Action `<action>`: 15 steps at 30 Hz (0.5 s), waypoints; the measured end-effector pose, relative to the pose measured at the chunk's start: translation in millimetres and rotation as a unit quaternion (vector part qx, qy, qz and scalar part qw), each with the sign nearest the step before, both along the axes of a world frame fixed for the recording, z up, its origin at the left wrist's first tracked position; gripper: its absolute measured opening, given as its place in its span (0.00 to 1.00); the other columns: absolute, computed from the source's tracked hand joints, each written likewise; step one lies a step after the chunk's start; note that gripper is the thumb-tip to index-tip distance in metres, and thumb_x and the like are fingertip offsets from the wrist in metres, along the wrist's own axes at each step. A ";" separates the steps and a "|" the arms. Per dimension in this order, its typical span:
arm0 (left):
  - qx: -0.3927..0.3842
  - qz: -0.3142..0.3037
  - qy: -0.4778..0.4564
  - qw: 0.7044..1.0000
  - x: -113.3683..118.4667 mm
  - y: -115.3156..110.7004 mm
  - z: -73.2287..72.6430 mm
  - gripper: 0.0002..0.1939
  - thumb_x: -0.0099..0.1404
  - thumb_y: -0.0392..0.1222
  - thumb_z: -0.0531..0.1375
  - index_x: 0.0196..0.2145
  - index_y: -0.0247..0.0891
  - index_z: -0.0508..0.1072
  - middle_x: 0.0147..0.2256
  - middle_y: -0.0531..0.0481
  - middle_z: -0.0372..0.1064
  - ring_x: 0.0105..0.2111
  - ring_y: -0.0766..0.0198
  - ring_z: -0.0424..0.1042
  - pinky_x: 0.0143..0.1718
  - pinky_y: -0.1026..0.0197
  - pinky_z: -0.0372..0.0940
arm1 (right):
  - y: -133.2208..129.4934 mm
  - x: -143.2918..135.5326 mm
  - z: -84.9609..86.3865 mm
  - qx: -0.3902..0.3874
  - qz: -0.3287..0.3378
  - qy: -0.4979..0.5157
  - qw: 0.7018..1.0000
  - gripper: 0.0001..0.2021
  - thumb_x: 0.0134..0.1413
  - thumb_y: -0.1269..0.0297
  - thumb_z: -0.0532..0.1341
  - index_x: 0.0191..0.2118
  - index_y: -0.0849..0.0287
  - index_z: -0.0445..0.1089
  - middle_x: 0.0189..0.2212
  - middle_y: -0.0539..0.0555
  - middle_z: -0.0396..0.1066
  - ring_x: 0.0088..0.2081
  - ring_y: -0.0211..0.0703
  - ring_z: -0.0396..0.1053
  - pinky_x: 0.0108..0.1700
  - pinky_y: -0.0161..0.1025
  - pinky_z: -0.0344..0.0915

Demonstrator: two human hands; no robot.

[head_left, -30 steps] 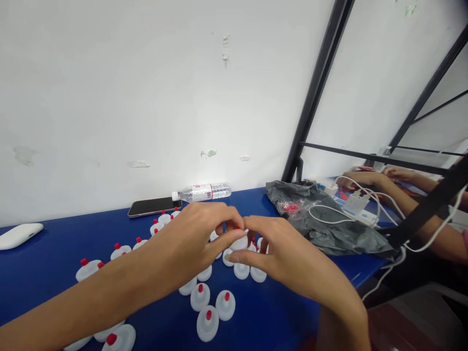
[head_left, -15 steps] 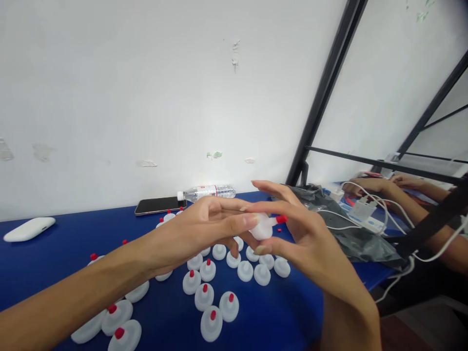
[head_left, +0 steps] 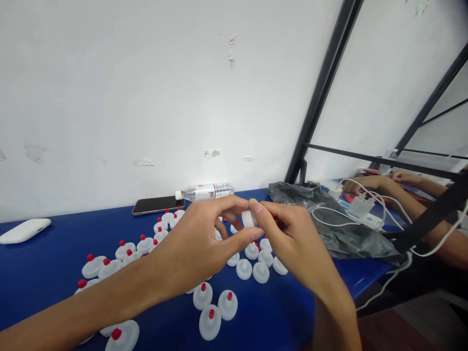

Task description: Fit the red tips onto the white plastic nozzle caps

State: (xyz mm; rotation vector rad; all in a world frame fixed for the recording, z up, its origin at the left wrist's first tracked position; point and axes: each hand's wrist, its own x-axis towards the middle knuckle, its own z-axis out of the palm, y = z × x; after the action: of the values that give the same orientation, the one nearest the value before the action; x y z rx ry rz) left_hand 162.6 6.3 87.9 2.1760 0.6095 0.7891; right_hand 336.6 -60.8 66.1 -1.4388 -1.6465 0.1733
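Note:
Above the middle of the table, my left hand (head_left: 204, 239) grips the rim of a white plastic nozzle cap (head_left: 249, 219) between thumb and forefinger. My right hand (head_left: 296, 239) closes its thumb and fingers on the cap's right end, where the nozzle is; the red tip is hidden behind those fingers. Below my hands stand several more such caps with red tips, among them a front one (head_left: 210, 322). Under my right hand lie several caps with no red tip showing, such as a plain white cap (head_left: 261, 272).
Against the wall lie a clear water bottle (head_left: 204, 192) and a black phone (head_left: 158, 205). A white case (head_left: 25, 231) is at far left. To the right are a grey plastic bag (head_left: 343, 236), white cables, a power strip and a black metal frame (head_left: 321, 97). Another person's arms (head_left: 405, 204) show beyond it.
My right hand has gone from spread fingers around the cap to a tight pinch over its red-tipped end. The cap has turned, and my left hand keeps hold of its rim.

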 end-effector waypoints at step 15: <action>-0.219 -0.154 0.004 0.964 -1.7 4.4 18.4 0.11 0.61 0.40 0.67 0.34 0.41 0.66 0.28 0.56 0.73 0.27 0.67 0.70 0.27 0.66 0.63 | -6.6 -24.9 1.0 0.069 0.068 0.194 0.976 0.25 0.73 0.57 0.55 0.20 0.56 0.57 0.18 0.44 0.48 0.21 0.35 0.47 0.23 0.36 0.47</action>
State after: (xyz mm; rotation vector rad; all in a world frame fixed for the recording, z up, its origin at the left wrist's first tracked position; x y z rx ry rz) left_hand 160.9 10.7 106.2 1.8049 0.3881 0.4302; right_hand 311.7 -67.4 67.1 -1.1069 -1.4023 0.3855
